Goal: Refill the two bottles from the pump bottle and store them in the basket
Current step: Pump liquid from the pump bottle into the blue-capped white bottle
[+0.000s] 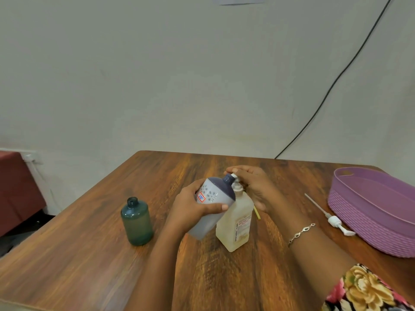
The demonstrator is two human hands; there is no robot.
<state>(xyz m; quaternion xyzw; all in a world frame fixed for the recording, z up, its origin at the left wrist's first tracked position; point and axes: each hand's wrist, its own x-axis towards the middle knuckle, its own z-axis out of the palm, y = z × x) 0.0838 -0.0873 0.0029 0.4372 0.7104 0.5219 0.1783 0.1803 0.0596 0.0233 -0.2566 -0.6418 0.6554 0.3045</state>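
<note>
At the middle of the desk (89, 254), the left hand (193, 207) holds the grey bottle (213, 198) tilted, its grip clamped round the body with the thumb lying across the front. The bottle's dark open neck meets the white nozzle (233, 175) of the pump bottle (235, 223), which stands upright on the wood. The right hand (253, 187) sits over the pump head, its grip curled down on it. How far the head is pressed cannot be told.

The step in hand looks to be filling the first of the two bottles. To do it well, the neck should stay right under the spout, so that each squirt lands inside and not down the shoulder. Press straight down on the head. A slanted push could tip the pump bottle, since nothing else steadies its base. Slow, full strokes seem wiser than quick ones, as the liquid looks thick and pale. The grey bottle is opaque, so its level cannot be read from outside.

The green bottle (137, 223) stands open and well apart to the left. It shows liquid only near its bottom, so it probably waits its turn. The purple basket (359, 223) lies at the right edge, and a loose white pump (334, 221) with its tube rests just beside it.
</note>
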